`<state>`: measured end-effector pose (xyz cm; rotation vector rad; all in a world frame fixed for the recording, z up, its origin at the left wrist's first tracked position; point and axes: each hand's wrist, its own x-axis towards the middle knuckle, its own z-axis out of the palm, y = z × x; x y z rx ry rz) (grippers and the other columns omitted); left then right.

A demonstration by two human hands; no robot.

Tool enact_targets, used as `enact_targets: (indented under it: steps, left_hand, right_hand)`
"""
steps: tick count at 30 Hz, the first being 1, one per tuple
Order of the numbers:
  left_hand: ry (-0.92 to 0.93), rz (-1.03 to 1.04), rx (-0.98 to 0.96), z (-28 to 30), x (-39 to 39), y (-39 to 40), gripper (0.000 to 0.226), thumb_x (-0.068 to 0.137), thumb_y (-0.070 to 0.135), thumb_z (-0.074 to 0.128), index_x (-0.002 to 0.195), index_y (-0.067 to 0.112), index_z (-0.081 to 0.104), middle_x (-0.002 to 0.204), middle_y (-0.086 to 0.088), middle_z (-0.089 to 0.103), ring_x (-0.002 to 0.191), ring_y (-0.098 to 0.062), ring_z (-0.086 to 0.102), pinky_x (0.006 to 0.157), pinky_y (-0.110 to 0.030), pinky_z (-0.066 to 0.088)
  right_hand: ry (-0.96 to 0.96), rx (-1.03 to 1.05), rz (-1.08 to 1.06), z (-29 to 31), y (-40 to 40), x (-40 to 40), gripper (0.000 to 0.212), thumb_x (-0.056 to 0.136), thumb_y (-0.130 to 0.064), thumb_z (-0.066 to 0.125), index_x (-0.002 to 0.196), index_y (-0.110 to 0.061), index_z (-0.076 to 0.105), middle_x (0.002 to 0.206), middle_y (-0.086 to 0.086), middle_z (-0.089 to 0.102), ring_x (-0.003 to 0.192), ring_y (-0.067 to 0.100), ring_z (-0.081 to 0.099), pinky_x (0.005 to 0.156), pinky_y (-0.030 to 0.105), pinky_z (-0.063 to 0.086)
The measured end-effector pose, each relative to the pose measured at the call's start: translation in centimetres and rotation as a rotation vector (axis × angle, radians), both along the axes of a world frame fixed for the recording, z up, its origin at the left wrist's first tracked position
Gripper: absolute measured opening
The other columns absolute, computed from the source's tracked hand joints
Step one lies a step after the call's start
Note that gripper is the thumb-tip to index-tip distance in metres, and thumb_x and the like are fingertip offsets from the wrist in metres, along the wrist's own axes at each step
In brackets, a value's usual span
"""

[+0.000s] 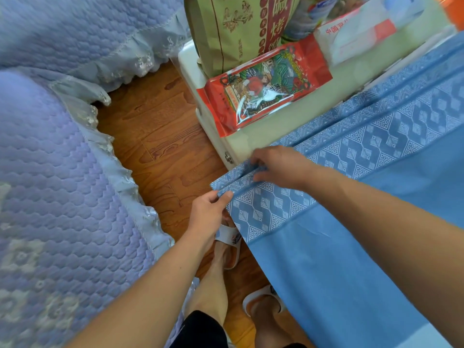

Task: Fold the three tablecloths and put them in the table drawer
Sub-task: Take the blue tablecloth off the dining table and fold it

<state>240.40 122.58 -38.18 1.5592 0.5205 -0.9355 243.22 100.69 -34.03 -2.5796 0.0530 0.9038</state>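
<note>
Your left hand [208, 209] pinches the near corner of the blue cloth [339, 259], thumb on top and fingers curled under the patterned hem. Your right hand [281, 167] pinches the stacked edges of the same cloth a little farther along, fingers bent around the folds. The cloth lies over the table [253, 144] edge and hangs toward your legs. A red packet [263, 86] and a brown bag [226, 28] sit on the table beyond. A quilted sofa [50, 172] stands to your left.
</note>
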Motion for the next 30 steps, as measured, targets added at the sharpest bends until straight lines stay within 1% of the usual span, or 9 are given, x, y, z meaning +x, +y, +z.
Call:
enact_targets:
  steps: [3,7,11,14,18,21,23,26,30]
  left_hand:
    - [-0.072,-0.068,0.036,0.1,0.0,0.5,0.018,0.099,0.018,0.066,0.084,0.010,0.072,0.068,0.008,0.073,0.057,-0.002,0.063,0.052,-0.016,0.047]
    - [-0.113,-0.112,0.080,0.5,0.2,0.6,0.020,0.098,0.021,0.068,0.088,0.004,0.073,0.065,0.011,0.073,0.053,0.004,0.061,0.049,-0.012,0.043]
    - [-0.141,-0.080,0.104,0.6,0.0,-0.3,0.026,0.096,0.018,0.070,0.075,0.003,0.063,0.049,0.015,0.060,0.041,0.005,0.050,0.043,-0.009,0.035]
    - [-0.144,0.003,0.136,0.2,-0.1,-0.5,0.013,0.093,0.017,0.074,0.093,0.010,0.063,0.075,0.005,0.068,0.055,0.002,0.059,0.048,-0.011,0.041]
    - [-0.107,0.114,0.077,-0.3,-0.3,-0.1,0.054,0.095,0.006,0.069,0.138,0.031,0.047,0.074,0.010,0.063,0.059,-0.002,0.061,0.057,-0.022,0.050]
    - [-0.130,0.037,-0.007,-1.0,0.0,0.3,0.066,0.096,0.012,0.068,0.141,0.053,0.045,0.099,-0.004,0.065,0.082,-0.013,0.066,0.067,-0.028,0.055]
    - [-0.175,-0.094,0.011,-1.0,1.0,0.2,0.061,0.093,0.022,0.073,0.137,0.058,0.049,0.114,-0.001,0.063,0.100,-0.009,0.065,0.083,-0.031,0.055]
    - [-0.301,-0.323,0.118,-0.7,3.0,-0.4,0.040,0.097,0.020,0.069,0.132,0.037,0.064,0.121,0.013,0.067,0.113,-0.004,0.061,0.100,-0.030,0.049]
    - [-0.360,-0.476,0.205,0.4,3.8,-1.1,0.033,0.099,0.030,0.065,0.132,0.027,0.061,0.119,0.017,0.059,0.113,-0.004,0.057,0.086,-0.016,0.041]
  right_hand:
    - [0.058,-0.116,-0.009,0.5,-4.6,-0.2,0.027,0.088,-0.034,0.072,0.110,-0.020,0.064,0.109,0.005,0.065,0.100,0.028,0.060,0.076,0.034,0.044]
    - [0.066,-0.241,-0.024,0.8,-8.5,-0.4,0.019,0.092,-0.031,0.069,0.105,-0.018,0.069,0.099,0.011,0.068,0.096,0.035,0.063,0.079,0.039,0.051]
    - [0.054,-0.281,0.014,0.7,-8.9,0.3,0.018,0.092,-0.032,0.069,0.105,-0.019,0.072,0.097,0.012,0.067,0.093,0.035,0.062,0.075,0.037,0.049]
    - [0.054,-0.269,-0.016,0.3,-8.6,0.5,0.018,0.092,-0.030,0.070,0.105,-0.017,0.071,0.099,0.014,0.066,0.093,0.035,0.061,0.075,0.037,0.048]
    - [0.021,-0.253,-0.043,0.0,-8.2,0.5,0.015,0.090,-0.028,0.071,0.100,-0.016,0.069,0.093,0.010,0.061,0.093,0.035,0.061,0.072,0.036,0.046]
    - [-0.003,-0.250,-0.050,0.0,-7.7,1.1,0.013,0.090,-0.026,0.071,0.099,-0.017,0.071,0.095,0.010,0.062,0.093,0.034,0.060,0.070,0.034,0.040]
    - [0.005,-0.263,-0.079,-0.3,-7.5,1.5,0.016,0.089,-0.027,0.071,0.103,-0.020,0.072,0.104,0.012,0.067,0.097,0.035,0.061,0.073,0.035,0.045]
    - [-0.089,-0.283,-0.207,-1.2,-6.6,0.5,0.022,0.088,-0.020,0.068,0.111,-0.019,0.067,0.115,0.013,0.063,0.102,0.038,0.061,0.079,0.041,0.051]
    - [-0.456,-0.181,-0.716,-1.1,-2.1,-6.6,0.042,0.090,-0.010,0.057,0.131,-0.017,0.051,0.136,0.007,0.041,0.094,0.035,0.060,0.072,0.044,0.051]
